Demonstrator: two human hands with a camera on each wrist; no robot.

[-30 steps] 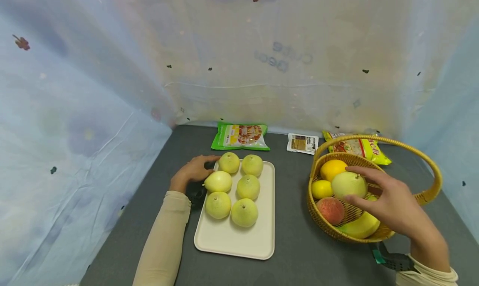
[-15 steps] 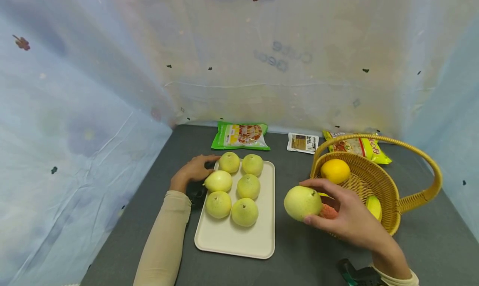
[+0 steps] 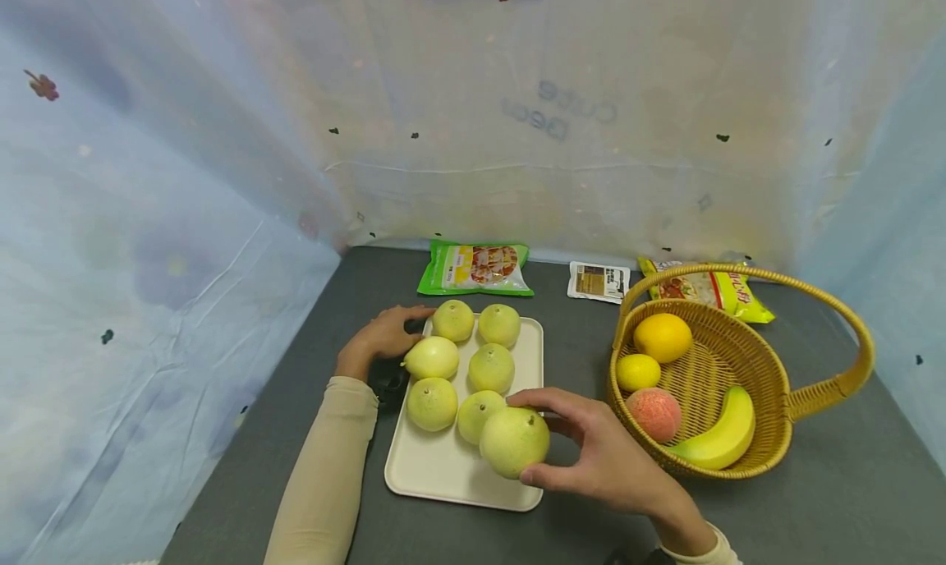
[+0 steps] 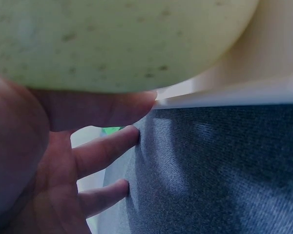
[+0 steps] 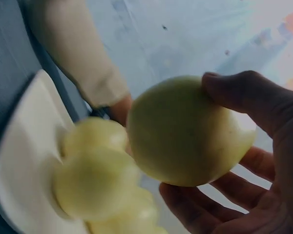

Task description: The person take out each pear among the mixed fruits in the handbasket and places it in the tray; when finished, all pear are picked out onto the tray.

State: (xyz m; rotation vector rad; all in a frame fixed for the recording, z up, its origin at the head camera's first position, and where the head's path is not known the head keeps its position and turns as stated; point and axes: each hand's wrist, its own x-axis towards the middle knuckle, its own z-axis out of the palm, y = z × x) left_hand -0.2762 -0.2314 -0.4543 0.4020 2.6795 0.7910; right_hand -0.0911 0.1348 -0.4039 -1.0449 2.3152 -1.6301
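Note:
My right hand (image 3: 599, 450) grips a round pale green fruit (image 3: 515, 443) with a short stem, thumb on one side and fingers on the other. It hangs over the front right part of the cream tray (image 3: 443, 479), partly covering another fruit. Several similar yellow-green fruits (image 3: 432, 405) sit on the tray, one of them with a pointed end (image 3: 431, 358). My left hand (image 3: 384, 333) rests at the tray's far left edge. In the left wrist view its fingers (image 4: 105, 153) reach out straight, one under a speckled fruit (image 4: 112, 44) at the tray rim.
Right of the tray stands a wicker basket (image 3: 772, 384) with a tall handle. It holds an orange fruit (image 3: 663, 337), a lemon (image 3: 638, 373), a peach (image 3: 654, 414) and a banana (image 3: 718, 435). Food packets, green (image 3: 475, 268), white (image 3: 599, 282) and yellow (image 3: 739, 298), lie along the back.
My right hand has lifted the round pale green fruit out of the basket and carried it left, over the tray. My left hand has stayed in place.

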